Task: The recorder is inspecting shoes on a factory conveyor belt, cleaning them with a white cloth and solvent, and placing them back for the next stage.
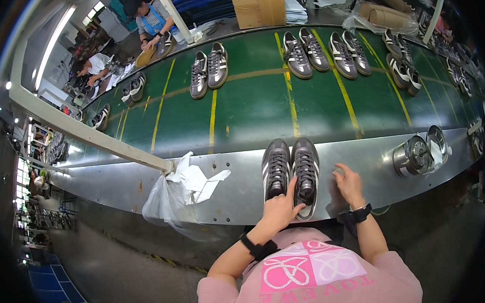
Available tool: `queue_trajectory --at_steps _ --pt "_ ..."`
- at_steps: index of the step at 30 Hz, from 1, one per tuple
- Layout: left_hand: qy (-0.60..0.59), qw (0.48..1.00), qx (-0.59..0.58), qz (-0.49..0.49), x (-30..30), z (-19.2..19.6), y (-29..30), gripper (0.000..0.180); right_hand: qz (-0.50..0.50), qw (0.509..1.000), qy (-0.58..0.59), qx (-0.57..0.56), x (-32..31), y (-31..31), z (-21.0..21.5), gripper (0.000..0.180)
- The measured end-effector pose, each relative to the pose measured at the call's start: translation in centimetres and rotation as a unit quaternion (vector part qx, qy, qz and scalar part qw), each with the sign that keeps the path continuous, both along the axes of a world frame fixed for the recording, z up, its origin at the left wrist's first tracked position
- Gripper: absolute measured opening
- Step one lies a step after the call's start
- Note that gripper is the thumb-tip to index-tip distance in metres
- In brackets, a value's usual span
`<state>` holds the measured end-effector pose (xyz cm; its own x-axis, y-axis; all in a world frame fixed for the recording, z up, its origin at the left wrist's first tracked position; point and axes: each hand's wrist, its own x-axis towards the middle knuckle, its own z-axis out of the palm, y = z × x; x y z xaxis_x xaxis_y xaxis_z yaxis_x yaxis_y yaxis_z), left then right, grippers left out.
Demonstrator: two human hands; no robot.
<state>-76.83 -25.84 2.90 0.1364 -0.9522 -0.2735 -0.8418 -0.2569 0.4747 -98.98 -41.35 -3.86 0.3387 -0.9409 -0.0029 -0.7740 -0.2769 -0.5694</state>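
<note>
A pair of grey sneakers with white stripes stands side by side on the metal ledge in front of me, toes pointing away: the left sneaker (pixel 276 169) and the right sneaker (pixel 306 173). My left hand (pixel 278 210) lies over their heel ends, index finger and thumb spread apart against the right sneaker's collar. Its other fingers are partly hidden, and I see no grip around either sneaker. To the right of the pair, my right hand (pixel 350 187) hovers near the ledge with index finger and thumb apart, holding nothing. Black bands circle both wrists.
Beyond the ledge runs a green conveyor belt (pixel 251 110) with yellow lines, carrying more sneaker pairs (pixel 208 70). Metal canisters (pixel 413 156) stand at the right. White paper (pixel 195 178) and a plastic bag (pixel 166 203) lie left, by a slanted post (pixel 90 125). A co-worker (pixel 153 25) handles a shoe across the belt.
</note>
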Motion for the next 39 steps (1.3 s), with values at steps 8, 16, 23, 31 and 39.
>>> queue_trajectory --at_steps 8,16,23,31,39 --pt "0.002 1.0 -0.009 -0.003 3.9 -1.6 -2.4 0.08 -0.001 0.964 -0.227 0.137 5.0 -0.4 -0.2 0.016" --pt "-0.001 0.988 -0.075 0.134 20.0 1.5 -6.5 0.073 0.015 0.984 -0.162 0.076 8.6 -2.0 -2.0 0.013" --pt "-0.179 0.931 -0.231 0.219 46.7 4.9 -19.9 0.075 0.057 0.993 -0.106 -0.021 8.6 -2.7 -3.0 0.008" --pt "-0.212 0.875 -0.214 0.38 53.5 0.9 -33.5 0.079 0.065 0.995 -0.069 -0.017 8.4 -3.3 -3.6 0.013" --pt "-0.165 0.92 -0.066 0.35 48.0 -6.4 -43.3 0.089 0.07 0.996 -0.046 -0.04 7.9 -3.4 -4.4 0.014"
